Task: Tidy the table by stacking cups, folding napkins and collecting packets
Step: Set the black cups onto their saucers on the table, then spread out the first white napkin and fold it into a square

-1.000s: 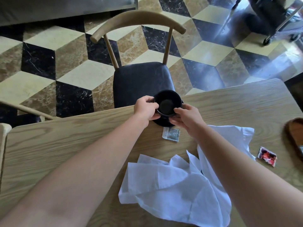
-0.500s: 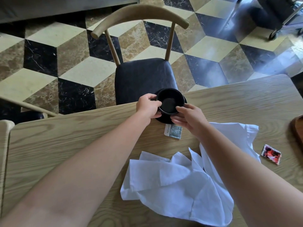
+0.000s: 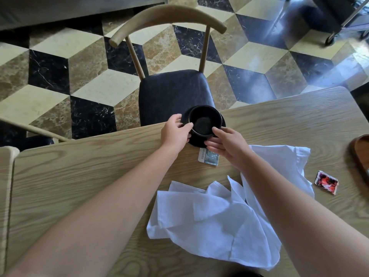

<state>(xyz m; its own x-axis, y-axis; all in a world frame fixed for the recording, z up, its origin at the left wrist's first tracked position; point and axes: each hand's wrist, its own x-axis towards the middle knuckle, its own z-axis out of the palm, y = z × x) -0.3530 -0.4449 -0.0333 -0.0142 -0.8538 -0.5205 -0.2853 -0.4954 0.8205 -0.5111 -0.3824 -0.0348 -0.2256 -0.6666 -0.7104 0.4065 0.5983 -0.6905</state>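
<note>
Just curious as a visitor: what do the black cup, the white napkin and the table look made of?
Black cup: probably glazed ceramic, with a faint sheen. White napkin: thin woven cloth, with soft creases and hemmed edges. Table: light wood or wood-look laminate, with bold grain lines.

You're looking down at a light wood table (image 3: 79,176) with strong grain. Past its far edge stands a chair (image 3: 171,92), black padded seat and curved pale wood backrest on two thin spindles. Under the chair, the floor (image 3: 60,76) is polished marble in a cube pattern of black, cream and brown tiles. Left of the chair, part of another pale wood chair (image 3: 24,126) shows. Far right of the chair, glare shines off the floor beside a wheeled metal frame (image 3: 339,27)
</note>
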